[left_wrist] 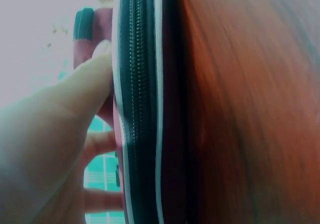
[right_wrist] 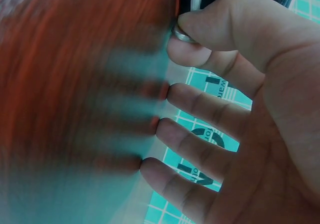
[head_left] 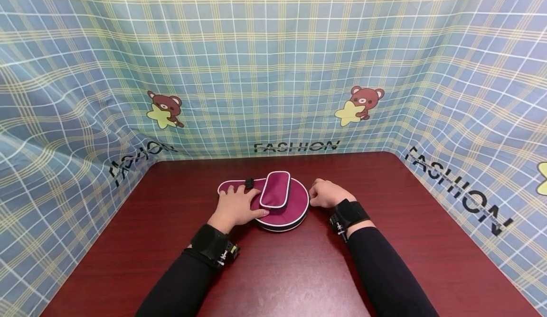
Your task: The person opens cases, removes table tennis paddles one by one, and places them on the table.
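Note:
A magenta table tennis bat case (head_left: 299,199) with white piping lies flat on the table, its round part toward the right and its narrower handle end to the left. A small raised pocket (head_left: 275,189) sits on top. My left hand (head_left: 235,205) rests on the case with fingers spread, thumb beside the pocket. Dark zipper teeth (left_wrist: 139,59) run along the case's side in the left wrist view and are closed there. At the right edge, my right hand (head_left: 326,193) pinches a metal zipper pull (right_wrist: 183,34) between thumb and index finger; its other fingertips touch the table.
The dark red wooden table (head_left: 282,269) reaches back to a blue checked cloth (head_left: 256,70) with printed bears and lettering, which also hangs at both sides. A black strap with a small device sits on each wrist.

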`<action>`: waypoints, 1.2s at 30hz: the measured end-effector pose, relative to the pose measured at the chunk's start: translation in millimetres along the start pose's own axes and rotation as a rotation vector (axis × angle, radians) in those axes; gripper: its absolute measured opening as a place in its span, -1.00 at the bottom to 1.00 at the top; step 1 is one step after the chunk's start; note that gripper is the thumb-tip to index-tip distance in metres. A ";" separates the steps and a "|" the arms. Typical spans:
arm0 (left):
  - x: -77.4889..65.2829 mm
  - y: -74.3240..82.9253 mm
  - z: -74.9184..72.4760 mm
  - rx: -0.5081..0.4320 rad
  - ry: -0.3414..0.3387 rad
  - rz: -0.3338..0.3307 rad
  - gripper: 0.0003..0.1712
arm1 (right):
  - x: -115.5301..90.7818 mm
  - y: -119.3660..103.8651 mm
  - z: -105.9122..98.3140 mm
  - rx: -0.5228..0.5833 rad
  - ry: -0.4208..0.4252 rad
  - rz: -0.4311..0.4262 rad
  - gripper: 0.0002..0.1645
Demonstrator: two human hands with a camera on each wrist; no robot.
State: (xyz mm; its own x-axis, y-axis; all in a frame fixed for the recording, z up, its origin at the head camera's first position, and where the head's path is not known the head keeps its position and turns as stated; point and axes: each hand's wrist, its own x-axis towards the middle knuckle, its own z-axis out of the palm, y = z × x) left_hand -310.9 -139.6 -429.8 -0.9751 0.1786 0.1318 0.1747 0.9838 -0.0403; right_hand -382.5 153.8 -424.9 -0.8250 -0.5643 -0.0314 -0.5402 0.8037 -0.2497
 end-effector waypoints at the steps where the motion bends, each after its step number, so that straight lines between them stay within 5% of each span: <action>1: -0.6 2.5 -1.0 0.010 -0.001 -0.016 0.00 | -0.1 0.0 -0.3 0.001 0.002 -0.001 -0.73; 6: -2.1 11.9 -2.7 0.063 -0.040 -0.084 0.03 | -1.0 -1.0 -1.6 0.008 -0.002 -0.010 -0.74; 11: -2.2 13.0 -4.2 0.047 -0.055 -0.069 0.03 | -0.6 -0.7 -1.0 0.014 -0.004 -0.004 -0.75; 17: -2.6 -6.0 -8.5 -0.061 -0.107 0.025 -0.07 | 1.1 2.5 1.8 0.001 -0.016 -0.007 -0.74; 24: 3.4 -28.9 -2.4 -0.164 -0.067 0.059 -0.12 | 1.4 3.3 2.4 -0.017 -0.016 -0.018 -0.73; 36: -1.2 -15.7 -4.1 -0.123 -0.058 -0.049 -0.06 | -0.8 -0.3 -1.7 -0.011 0.004 -0.017 -0.72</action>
State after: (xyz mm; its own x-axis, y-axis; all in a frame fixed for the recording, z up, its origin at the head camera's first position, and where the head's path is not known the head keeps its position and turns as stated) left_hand -311.9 -155.2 -425.2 -0.9885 0.1326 0.0726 0.1387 0.9865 0.0868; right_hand -381.9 154.4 -423.2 -0.8165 -0.5769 -0.0232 -0.5557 0.7961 -0.2397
